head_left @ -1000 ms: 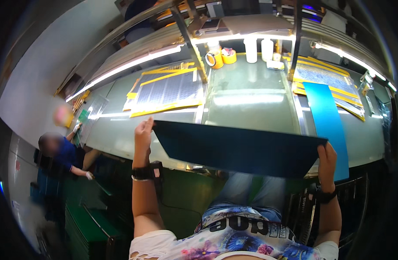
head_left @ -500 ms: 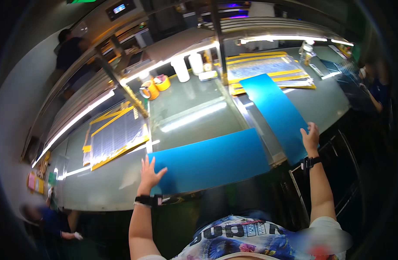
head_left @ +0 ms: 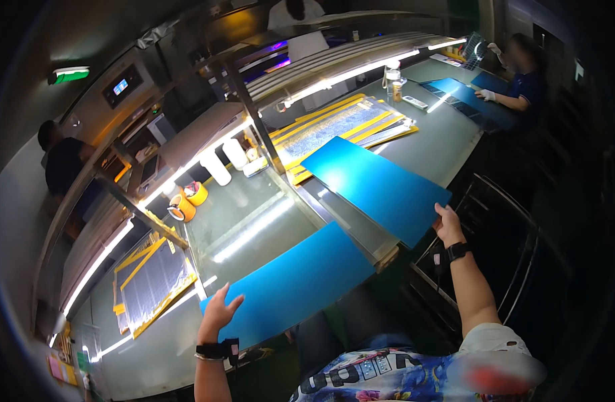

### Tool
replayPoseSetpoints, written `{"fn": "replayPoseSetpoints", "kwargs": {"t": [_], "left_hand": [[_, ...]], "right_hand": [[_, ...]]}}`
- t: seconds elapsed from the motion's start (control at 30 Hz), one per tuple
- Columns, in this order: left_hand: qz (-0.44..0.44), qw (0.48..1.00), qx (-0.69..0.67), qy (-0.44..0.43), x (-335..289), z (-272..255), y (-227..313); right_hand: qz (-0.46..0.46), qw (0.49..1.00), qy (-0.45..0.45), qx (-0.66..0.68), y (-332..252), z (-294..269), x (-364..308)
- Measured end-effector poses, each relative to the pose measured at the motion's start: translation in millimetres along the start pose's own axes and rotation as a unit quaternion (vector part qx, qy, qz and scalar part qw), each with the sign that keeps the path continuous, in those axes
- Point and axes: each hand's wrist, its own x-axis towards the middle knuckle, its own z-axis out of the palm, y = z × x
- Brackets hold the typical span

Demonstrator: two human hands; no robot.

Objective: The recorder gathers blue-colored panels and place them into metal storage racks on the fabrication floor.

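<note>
Two flat, rectangular blue sheets are in front of me at the near side of the glass-topped table. My left hand [head_left: 218,313] rests at the left end of the nearer blue sheet [head_left: 297,281], thumb and fingers spread. The second blue sheet [head_left: 381,187] lies further right, its far end close to a stack of yellow-edged films [head_left: 347,130]. At its near right corner my right hand [head_left: 448,226] is closed on the edge, thumb along the top; the fingers beneath are mostly hidden.
Orange tape rolls [head_left: 182,208] and white cylinders [head_left: 215,167] stand below a lit shelf. More yellow-edged films [head_left: 156,285] lie at left. A shelf post [head_left: 257,120] rises mid-table. At far right a gloved co-worker [head_left: 522,87] handles another blue sheet. A metal rack [head_left: 495,221] stands beside my right arm.
My view has swung to the right. My right hand has closed on the right sheet's corner, and that sheet has turned and moved. The left hand stays at the nearer sheet's left end.
</note>
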Motion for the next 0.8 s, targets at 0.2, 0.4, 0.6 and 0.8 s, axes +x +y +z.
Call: {"fn": "replayPoseSetpoints", "kwargs": {"t": [0.2, 0.4, 0.6, 0.8], "left_hand": [[0.129, 0.825, -0.516, -0.194, 58, 32, 166], [0.054, 0.367, -0.826, -0.425, 110, 155, 258], [0.003, 0.338, -0.854, -0.396, 110, 212, 261], [-0.046, 0.349, -0.866, -0.355, 109, 217, 262]], "right_hand": [[-0.319, 0.914, -0.098, -0.230, -54, 33, -82], [-0.499, 0.598, -0.351, -0.519, 0, 44, -130], [-0.510, 0.530, -0.378, -0.562, 34, 32, -123], [-0.469, 0.621, -0.325, -0.537, 32, 38, -106]]}}
